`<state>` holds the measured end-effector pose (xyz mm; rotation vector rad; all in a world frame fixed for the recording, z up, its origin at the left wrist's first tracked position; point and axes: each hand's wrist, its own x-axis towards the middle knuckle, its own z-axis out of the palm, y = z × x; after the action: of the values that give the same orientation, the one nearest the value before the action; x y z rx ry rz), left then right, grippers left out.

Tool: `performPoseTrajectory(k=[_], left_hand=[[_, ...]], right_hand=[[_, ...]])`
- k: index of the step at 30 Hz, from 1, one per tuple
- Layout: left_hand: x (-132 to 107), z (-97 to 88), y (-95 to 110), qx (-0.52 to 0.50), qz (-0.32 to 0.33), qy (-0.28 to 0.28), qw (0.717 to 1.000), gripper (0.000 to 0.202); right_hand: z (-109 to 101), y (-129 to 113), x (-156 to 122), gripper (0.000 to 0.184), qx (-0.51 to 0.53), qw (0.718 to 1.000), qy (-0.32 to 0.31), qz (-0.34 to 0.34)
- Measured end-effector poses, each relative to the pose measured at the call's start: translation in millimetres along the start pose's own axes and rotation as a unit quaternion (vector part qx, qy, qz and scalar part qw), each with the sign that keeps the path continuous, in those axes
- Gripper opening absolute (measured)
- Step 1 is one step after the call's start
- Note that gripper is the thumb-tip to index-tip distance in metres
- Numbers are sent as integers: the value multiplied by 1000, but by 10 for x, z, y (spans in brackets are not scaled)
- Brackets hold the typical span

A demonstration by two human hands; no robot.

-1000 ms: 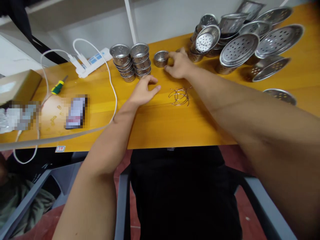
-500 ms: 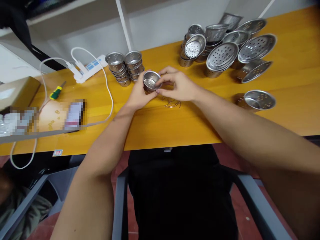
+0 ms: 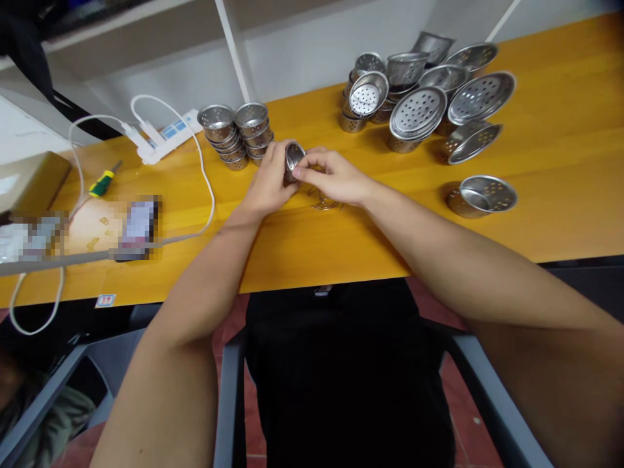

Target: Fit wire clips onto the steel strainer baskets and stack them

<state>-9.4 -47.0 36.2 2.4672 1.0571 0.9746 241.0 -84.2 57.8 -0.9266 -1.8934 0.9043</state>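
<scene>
A small perforated metal strainer cup (image 3: 293, 158) is tilted in my left hand (image 3: 270, 179), whose fingers wrap its outer side. My right hand (image 3: 338, 174) meets it from the right, with thumb and fingertips pinched together at the rim. Whatever the pinch holds is too small to make out. Several thin bent wires (image 3: 325, 203) lie on the table just below my right hand. Close behind my left hand stand two stacks of similar cups, a left stack (image 3: 218, 123) and a right stack (image 3: 252, 120).
Larger strainer cups (image 3: 418, 114) crowd the table's back right, some tipped over. A single cup (image 3: 480, 197) stands nearer the front. To the left are a power strip (image 3: 168, 138) with a white cable, a screwdriver (image 3: 103, 183), a phone (image 3: 139, 224) and a cardboard box (image 3: 36, 185).
The cup in my left hand has turned from facing upward to tilting toward my right hand. My right fingertips have come from inside the cup to its rim. The whole view has shifted slightly.
</scene>
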Motion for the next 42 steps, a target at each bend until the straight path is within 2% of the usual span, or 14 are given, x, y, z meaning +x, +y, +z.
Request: performPoseTrajectory(k=[4, 7, 10, 15, 27, 42], left_hand=[[-3, -10, 99, -4, -29, -16, 999, 80], [17, -15, 175, -6, -32, -24, 999, 79], [36, -33, 239, -11, -34, -21, 999, 78], [23, -97, 333, -24, -38, -23, 999, 81], [-20, 66, 338, -45, -52, -24, 997, 89], [-73, 84, 449, -77, -65, -24, 995, 85]], right_hand=[[1, 115, 26, 88, -25, 998, 61, 2], [-23, 168, 49, 95, -51, 995, 88, 6], [-62, 115, 35, 92, -62, 995, 83, 7], [-82, -44, -47, 76, -27, 997, 66, 7], [-137, -114, -69, 75, 20, 998, 49, 24], [-160, -57, -70, 86, 81, 996, 20, 44]])
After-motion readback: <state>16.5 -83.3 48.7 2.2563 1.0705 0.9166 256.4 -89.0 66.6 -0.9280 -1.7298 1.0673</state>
